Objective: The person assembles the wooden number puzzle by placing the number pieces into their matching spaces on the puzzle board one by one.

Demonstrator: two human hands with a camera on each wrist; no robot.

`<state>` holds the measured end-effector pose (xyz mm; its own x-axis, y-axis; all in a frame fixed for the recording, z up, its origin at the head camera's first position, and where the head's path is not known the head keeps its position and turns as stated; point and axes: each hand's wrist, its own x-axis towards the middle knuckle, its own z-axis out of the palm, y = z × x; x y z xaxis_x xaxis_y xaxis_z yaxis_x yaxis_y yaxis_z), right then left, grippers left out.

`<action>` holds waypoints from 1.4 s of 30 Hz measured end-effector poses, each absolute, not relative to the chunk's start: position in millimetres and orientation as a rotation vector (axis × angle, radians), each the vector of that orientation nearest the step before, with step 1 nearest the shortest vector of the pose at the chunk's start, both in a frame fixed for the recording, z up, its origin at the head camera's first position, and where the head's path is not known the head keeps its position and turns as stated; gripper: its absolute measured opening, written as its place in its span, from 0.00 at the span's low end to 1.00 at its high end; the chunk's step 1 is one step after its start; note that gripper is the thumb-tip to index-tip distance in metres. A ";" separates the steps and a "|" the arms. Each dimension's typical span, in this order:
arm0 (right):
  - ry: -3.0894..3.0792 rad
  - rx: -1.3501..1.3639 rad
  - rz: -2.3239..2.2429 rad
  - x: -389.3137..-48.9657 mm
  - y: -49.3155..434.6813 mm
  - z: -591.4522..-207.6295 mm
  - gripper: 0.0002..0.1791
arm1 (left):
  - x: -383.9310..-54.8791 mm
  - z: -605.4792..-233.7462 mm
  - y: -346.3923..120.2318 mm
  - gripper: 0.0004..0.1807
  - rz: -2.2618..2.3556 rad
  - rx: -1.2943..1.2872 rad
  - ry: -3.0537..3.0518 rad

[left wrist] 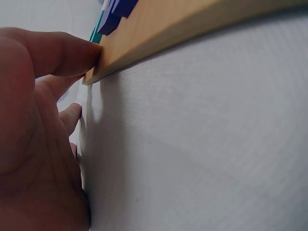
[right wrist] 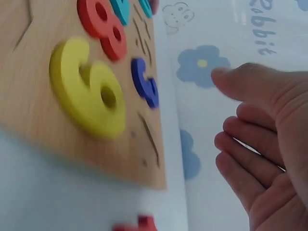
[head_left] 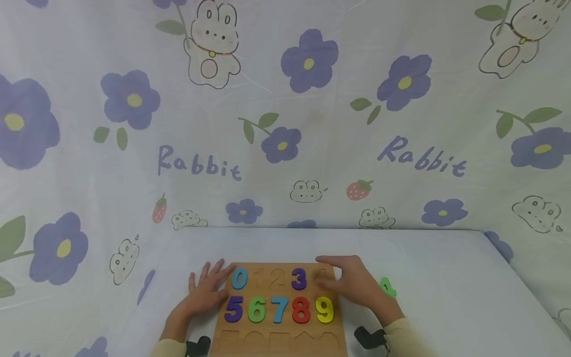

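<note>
A wooden number board [head_left: 267, 326] lies on the white table. In it sit a blue 0 [head_left: 234, 279], purple 3 [head_left: 299, 286], purple 5 [head_left: 234, 308], green 6 [head_left: 252, 308], blue 7 [head_left: 279, 308], red 8 [head_left: 301, 309] and yellow 9 [right wrist: 67, 67]. At the board's upper left corner my left hand [head_left: 205, 293] touches the edge with thumb and index finger, other fingers spread. My right hand [head_left: 354, 281] hovers over the upper right corner, partly hiding the 4 recess. Its thumb and fingers stand apart with nothing between them.
A green 4 [head_left: 387, 287] lies on the table [head_left: 455, 297] beyond my right forearm, with a bit of yellow beside it. Part of a red piece [right wrist: 139, 225] shows off the board in the right wrist view. Behind the table hangs a flower-and-rabbit curtain [head_left: 330, 119].
</note>
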<state>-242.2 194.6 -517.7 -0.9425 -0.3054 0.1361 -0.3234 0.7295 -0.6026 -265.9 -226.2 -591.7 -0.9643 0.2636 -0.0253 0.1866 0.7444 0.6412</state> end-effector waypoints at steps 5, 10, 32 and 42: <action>-2.878 0.570 0.932 -233.5 230.3 -508.5 0.30 | -261.9 -585.7 -224.7 0.41 1.057 0.388 2.809; -2.882 0.577 0.864 -224.1 265.8 -502.4 0.32 | -268.0 -594.4 -226.4 0.41 0.993 0.379 2.827; -2.972 0.503 0.849 -203.5 357.0 -511.7 0.36 | -269.9 -597.6 -226.8 0.41 0.936 0.341 2.836; -3.011 0.413 1.011 -204.2 358.1 -522.6 0.36 | -265.4 -587.1 -223.6 0.41 0.960 0.338 2.815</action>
<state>-204.2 358.1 -522.6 -0.9650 -0.2613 0.0241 -0.2229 0.7677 -0.6008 -265.4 -223.6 -587.1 -0.9637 0.2584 -0.0672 0.1635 0.7702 0.6164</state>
